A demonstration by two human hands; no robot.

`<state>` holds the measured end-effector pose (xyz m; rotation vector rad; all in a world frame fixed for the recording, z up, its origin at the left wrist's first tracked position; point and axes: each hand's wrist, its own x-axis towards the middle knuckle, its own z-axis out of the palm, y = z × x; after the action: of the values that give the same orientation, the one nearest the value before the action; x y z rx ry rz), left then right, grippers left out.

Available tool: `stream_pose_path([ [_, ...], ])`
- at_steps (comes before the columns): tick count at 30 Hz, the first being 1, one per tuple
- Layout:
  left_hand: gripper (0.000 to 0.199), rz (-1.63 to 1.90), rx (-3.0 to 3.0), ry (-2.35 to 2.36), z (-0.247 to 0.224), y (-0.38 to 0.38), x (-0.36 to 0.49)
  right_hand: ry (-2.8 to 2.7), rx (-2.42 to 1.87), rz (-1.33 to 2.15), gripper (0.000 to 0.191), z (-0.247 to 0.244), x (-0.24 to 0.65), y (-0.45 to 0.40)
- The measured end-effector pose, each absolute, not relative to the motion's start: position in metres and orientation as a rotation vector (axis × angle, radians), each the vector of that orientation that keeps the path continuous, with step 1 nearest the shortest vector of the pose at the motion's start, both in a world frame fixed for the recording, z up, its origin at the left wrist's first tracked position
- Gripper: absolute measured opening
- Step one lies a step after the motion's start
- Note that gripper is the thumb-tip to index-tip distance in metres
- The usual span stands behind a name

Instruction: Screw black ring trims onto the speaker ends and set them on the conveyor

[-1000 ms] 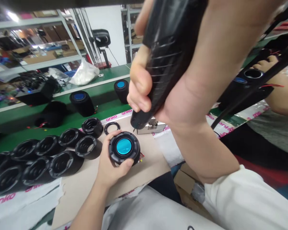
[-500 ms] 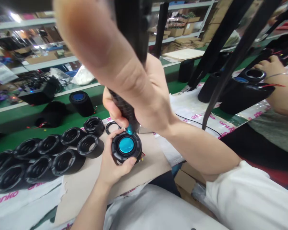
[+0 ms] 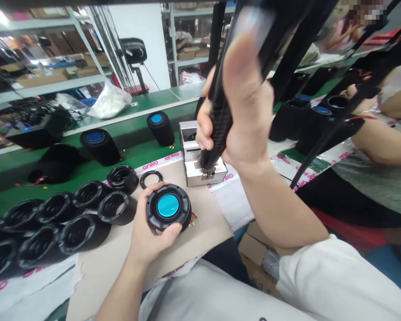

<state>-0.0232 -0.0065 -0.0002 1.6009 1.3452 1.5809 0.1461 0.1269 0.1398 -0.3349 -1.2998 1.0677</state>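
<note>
On the cardboard sheet (image 3: pixel 207 223), my left hand (image 3: pixel 150 229) grips a round black speaker (image 3: pixel 169 206) with a shiny blue centre, thumb at its front edge and fingers round its far left side. Red and yellow wire ends stick out on the speaker's right. My right hand (image 3: pixel 242 116) is wrapped round a dark, upright power screwdriver (image 3: pixel 220 111). The tool's tip is down at a small open box (image 3: pixel 205 176) that holds small metal pieces, too small to make out. A thin black ring (image 3: pixel 151 179) lies just behind the speaker.
Two rows of black ring housings (image 3: pixel 83 234) stand at the left. Behind them are black cylindrical speakers (image 3: pixel 100 146) on the green bench. A black cable (image 3: pixel 330 129) slants down at the right, before a co-worker's arm (image 3: pixel 370 138) and more black speakers.
My right hand has lifted the screwdriver off the speaker's rim and moved it right and back to the small box. My left hand still grips the speaker. The view has shifted.
</note>
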Motion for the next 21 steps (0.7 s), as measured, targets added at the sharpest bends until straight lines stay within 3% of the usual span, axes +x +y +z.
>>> stream_pose_path([
  [5,0.08,1.552,1.595,1.384,0.0,-0.006,-0.025,-1.281,-0.453,1.001,0.061,0.091,0.151,0.152],
  [11,0.079,1.556,1.585,1.369,0.001,-0.006,-0.026,-1.308,-0.474,1.072,0.06,0.079,0.154,0.152],
  [16,0.086,1.539,1.502,1.268,0.001,-0.004,-0.025,-1.265,-0.371,1.247,0.05,0.106,0.162,0.131],
  [21,0.091,1.491,1.442,1.201,0.002,-0.003,-0.029,-1.421,-0.185,1.266,0.057,0.165,0.159,0.095],
])
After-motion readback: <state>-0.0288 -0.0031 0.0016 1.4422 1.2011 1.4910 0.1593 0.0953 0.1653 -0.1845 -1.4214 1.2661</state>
